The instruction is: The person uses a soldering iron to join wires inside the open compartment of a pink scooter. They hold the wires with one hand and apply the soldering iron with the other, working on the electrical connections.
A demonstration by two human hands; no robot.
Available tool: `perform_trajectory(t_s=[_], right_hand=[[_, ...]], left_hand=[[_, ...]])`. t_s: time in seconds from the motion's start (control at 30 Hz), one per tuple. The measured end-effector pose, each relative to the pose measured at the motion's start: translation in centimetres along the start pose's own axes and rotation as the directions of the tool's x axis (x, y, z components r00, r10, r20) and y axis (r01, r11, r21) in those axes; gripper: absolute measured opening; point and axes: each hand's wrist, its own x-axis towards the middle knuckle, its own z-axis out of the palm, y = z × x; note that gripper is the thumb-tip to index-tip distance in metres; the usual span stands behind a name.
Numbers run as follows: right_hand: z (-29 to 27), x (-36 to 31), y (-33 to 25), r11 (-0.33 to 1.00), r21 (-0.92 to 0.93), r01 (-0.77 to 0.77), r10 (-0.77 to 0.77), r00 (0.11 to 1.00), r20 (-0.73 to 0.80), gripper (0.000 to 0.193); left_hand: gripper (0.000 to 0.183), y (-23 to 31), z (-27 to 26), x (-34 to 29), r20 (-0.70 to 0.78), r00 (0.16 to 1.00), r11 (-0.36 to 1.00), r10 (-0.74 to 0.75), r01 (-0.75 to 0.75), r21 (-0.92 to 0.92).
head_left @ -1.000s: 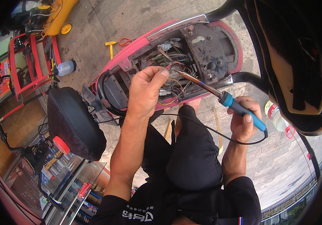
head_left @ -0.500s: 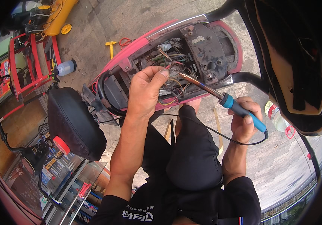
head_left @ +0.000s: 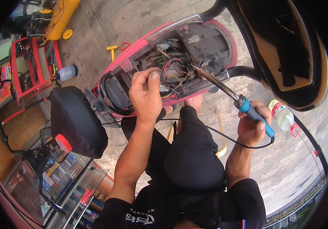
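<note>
Taking twelve as the top edge, the left hand (head_left: 147, 97) has its fingers curled and thumb pointing up, and whether anything is pinched there I cannot tell; the right hand (head_left: 253, 128) grips one blue-and-dark-handled soldering iron (head_left: 225, 89), its tip aimed toward 10 o'clock, by the bundled wires (head_left: 177, 76), too tangled to count. These lie at 1 o'clock from the left hand, inside the open compartment of one pink scooter (head_left: 131, 57). One black cord (head_left: 244, 146) trails from the iron toward 9 o'clock. Farther out sit one yellow T-shaped tool (head_left: 112, 48) at 11, one jug (head_left: 284, 116) with a red-and-white label at 2, and one black saddle (head_left: 78, 122) at 8. White lettering marks the black shirt (head_left: 160, 206) at 6.
</note>
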Motion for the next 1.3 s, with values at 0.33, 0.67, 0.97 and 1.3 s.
perform_trajectory(t_s=[0.33,0.67,0.97,1.3], right_hand=[[1.3,-0.7,-1.5,0.994,0.044,0.095,-0.097,0.994,0.041,0.046],[0.6,-1.6,-2.6,0.990,0.055,0.131,-0.133,0.990,0.041,0.044],[0.5,-1.7,-2.7,0.987,0.110,0.120,-0.124,0.992,0.035,0.043],[0.1,-2.2,-2.9,0.987,0.110,0.118,-0.121,0.993,0.018,0.043]], left_hand=[[0.025,1.5,-0.2,-3.0,0.188,0.868,0.769,0.459,-0.494,0.405],[0.016,2.5,1.7,-3.4,0.259,0.882,0.729,0.394,-0.471,0.497],[0.013,2.2,2.1,-3.7,0.320,0.862,0.707,0.393,-0.506,0.494],[0.017,0.0,-0.2,-2.6,0.399,0.689,0.457,0.604,-0.711,0.535]])
